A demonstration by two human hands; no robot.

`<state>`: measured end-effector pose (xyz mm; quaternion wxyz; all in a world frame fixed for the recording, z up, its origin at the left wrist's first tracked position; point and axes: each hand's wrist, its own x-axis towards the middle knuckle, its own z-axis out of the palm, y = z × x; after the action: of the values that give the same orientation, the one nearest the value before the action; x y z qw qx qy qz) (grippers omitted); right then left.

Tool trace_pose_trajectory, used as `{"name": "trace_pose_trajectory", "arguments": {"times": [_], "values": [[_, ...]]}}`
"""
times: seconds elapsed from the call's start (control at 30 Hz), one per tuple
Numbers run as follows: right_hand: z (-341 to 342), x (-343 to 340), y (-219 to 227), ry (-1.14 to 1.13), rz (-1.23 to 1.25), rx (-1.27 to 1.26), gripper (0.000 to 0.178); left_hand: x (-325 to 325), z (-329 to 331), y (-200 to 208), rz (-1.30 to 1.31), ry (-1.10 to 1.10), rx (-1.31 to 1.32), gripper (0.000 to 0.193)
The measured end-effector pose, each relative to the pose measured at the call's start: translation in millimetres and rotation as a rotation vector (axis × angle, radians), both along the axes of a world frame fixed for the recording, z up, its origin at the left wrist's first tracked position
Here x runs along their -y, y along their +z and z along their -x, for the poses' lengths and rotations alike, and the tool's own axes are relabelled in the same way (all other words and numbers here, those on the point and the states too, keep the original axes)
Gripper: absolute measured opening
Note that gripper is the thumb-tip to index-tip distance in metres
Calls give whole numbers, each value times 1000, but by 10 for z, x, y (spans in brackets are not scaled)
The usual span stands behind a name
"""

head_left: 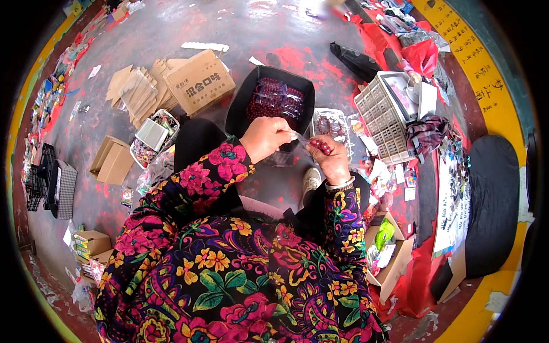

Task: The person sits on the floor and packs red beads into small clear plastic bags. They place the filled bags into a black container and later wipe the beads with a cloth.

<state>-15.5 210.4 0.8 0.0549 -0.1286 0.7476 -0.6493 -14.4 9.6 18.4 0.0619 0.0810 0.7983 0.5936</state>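
Note:
My left hand (264, 139) is closed in a pinch on the edge of a small clear plastic bag (301, 139). The bag stretches across to my right hand (334, 162), whose fingers curl around a dark red bead bracelet (321, 146). From here I cannot tell whether any beads are inside the bag. Just beyond my hands stands a black bin (235, 108) holding many dark red beads, with clear packets (270, 93) lying on top. Right of that bin, a white basket (345, 124) contains more dark beaded strands.
Flattened cardboard (136, 94) and a brown carton (201, 82) lie far left. Nearer are a white basket of small goods (137, 153) and an open box (112, 160). A pale plastic crate (380, 123) stands right, beside scattered packets; another open carton (396, 268) sits near right.

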Motion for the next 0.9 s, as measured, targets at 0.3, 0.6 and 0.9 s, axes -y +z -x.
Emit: {"name": "trace_pose_trajectory", "arguments": {"times": [0.3,0.6,0.9], "values": [[14,-29,-74,-34,70,16,5,55,-15,-24,-151,-119,188,18],[61,-3,-188,-144,2,-273,8,40,30,-130,-113,-137,281,15],[49,-46,-138,-16,25,37,6,150,134,-165,-68,-120,48,12]]}}
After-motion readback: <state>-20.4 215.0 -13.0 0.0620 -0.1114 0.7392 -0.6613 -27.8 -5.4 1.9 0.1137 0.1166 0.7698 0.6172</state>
